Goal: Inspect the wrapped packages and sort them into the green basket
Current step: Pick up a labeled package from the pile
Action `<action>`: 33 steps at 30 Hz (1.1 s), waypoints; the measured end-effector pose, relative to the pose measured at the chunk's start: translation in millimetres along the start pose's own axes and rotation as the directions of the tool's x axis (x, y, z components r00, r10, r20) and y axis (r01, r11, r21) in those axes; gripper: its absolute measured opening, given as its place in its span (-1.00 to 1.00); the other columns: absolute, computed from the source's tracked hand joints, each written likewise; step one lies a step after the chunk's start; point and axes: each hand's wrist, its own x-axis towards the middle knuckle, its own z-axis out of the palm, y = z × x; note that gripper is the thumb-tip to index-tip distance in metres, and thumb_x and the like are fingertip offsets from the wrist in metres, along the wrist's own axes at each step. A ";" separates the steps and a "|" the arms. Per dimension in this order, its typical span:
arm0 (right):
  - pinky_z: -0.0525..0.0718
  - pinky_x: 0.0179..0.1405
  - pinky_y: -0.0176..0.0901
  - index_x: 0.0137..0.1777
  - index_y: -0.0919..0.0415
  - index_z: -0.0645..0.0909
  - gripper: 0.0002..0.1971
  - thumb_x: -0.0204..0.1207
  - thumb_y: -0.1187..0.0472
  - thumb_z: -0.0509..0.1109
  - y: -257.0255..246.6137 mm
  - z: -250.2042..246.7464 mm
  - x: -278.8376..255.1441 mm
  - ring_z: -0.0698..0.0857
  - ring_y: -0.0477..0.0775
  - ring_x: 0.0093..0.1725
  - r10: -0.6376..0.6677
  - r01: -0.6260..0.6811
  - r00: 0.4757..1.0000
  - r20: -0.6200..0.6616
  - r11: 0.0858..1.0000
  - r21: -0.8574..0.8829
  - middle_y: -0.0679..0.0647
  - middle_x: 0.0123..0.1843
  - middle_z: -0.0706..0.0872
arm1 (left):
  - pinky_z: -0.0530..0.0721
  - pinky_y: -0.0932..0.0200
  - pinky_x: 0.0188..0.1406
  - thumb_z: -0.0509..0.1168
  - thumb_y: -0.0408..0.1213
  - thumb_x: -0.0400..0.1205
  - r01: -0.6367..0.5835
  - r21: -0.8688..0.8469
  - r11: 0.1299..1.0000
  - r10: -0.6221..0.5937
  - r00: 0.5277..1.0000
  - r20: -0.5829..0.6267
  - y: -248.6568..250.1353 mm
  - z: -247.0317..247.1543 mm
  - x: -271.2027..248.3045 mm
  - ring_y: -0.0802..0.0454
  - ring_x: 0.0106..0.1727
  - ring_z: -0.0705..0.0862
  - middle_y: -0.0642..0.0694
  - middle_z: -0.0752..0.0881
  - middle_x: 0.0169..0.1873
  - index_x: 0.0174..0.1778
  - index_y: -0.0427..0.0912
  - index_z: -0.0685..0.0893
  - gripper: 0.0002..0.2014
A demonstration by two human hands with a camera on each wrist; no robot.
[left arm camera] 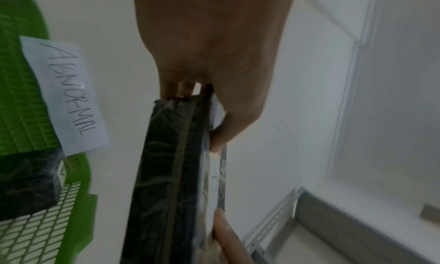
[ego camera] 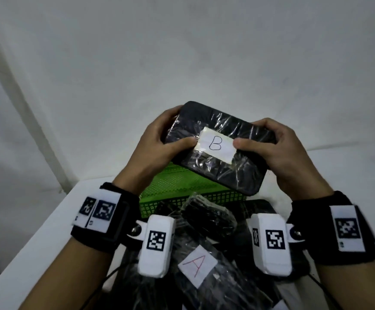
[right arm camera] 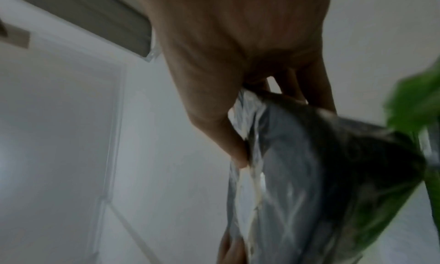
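Nearest the person, a heap of dark packages (ego camera: 206,222) lies on the white table (ego camera: 47,231), glossy in crinkled clear film, one with a paper slip marked A (ego camera: 196,264). Above them both hands hold up a flat, round-cornered black package (ego camera: 218,148): the left hand (ego camera: 157,151) and right hand (ego camera: 287,157) each curl round an end, thumbs pressed beside its white B label (ego camera: 215,145). This looks like the inspection step; next comes lowering it into the green basket (ego camera: 171,186) just beyond and below, a rigid plastic mesh tagged ABNORMAL (left arm camera: 69,91), one wrapped package already inside.
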 end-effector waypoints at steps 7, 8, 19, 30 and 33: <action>0.70 -0.21 -0.06 0.08 0.00 0.73 -0.61 0.29 -0.06 0.69 -5.8 -74.5 2.7 0.78 -0.03 -0.24 0.038 -0.049 0.998 -0.043 0.961 -0.273 0.03 -0.16 0.86 | 0.76 -0.02 0.22 0.50 0.01 0.50 -0.044 0.281 0.959 0.036 0.999 0.036 -3.1 71.3 64.6 0.09 0.09 0.79 -0.06 0.80 0.11 0.31 -0.09 0.70 -0.52; 0.67 -0.28 -0.07 0.11 -0.01 0.73 -0.60 0.31 -0.06 0.69 -3.3 -88.2 1.9 0.75 -0.04 -0.28 0.038 -0.057 0.997 -0.069 0.951 -0.304 0.06 -0.14 0.85 | 0.73 -0.03 0.25 0.46 0.07 0.52 -0.046 0.372 0.927 0.015 0.996 0.085 -7.1 88.3 73.3 0.04 0.13 0.78 -0.07 0.81 0.13 0.32 -0.07 0.70 -0.51; 0.80 0.10 0.25 0.14 -0.15 0.61 -0.45 0.17 -0.11 0.73 74.1 -173.2 66.7 0.81 0.16 0.01 0.143 -0.316 0.918 -0.370 0.828 -0.464 0.01 -0.04 0.79 | 0.58 0.04 0.14 0.34 0.16 0.64 0.014 0.729 0.684 -0.374 0.865 0.335 -70.7 202.5 141.4 -0.17 0.25 0.65 -0.22 0.64 0.35 0.48 -0.12 0.45 -0.41; 0.71 0.30 0.14 0.22 0.06 0.58 -0.49 0.36 -0.06 0.68 148.7 -181.7 141.9 0.71 0.21 0.30 0.424 -0.528 0.845 -0.327 0.557 -0.641 0.12 0.32 0.71 | 0.44 0.00 0.52 0.16 -0.02 0.79 -0.353 0.776 0.522 -0.615 0.475 0.630 -97.6 246.9 165.4 -0.07 0.48 0.54 -0.10 0.60 0.44 0.47 -0.05 0.60 -0.62; 0.74 0.28 0.16 0.16 0.02 0.60 -0.50 0.30 -0.07 0.71 154.2 -186.5 148.7 0.72 0.19 0.28 0.459 -0.538 0.832 -0.313 0.524 -0.660 0.10 0.30 0.72 | 0.56 -0.09 0.37 0.14 -0.02 0.79 -0.377 0.768 0.518 -0.606 0.472 0.640 -105.5 249.8 168.1 -0.06 0.23 0.64 -0.07 0.69 0.15 0.12 -0.03 0.69 -0.74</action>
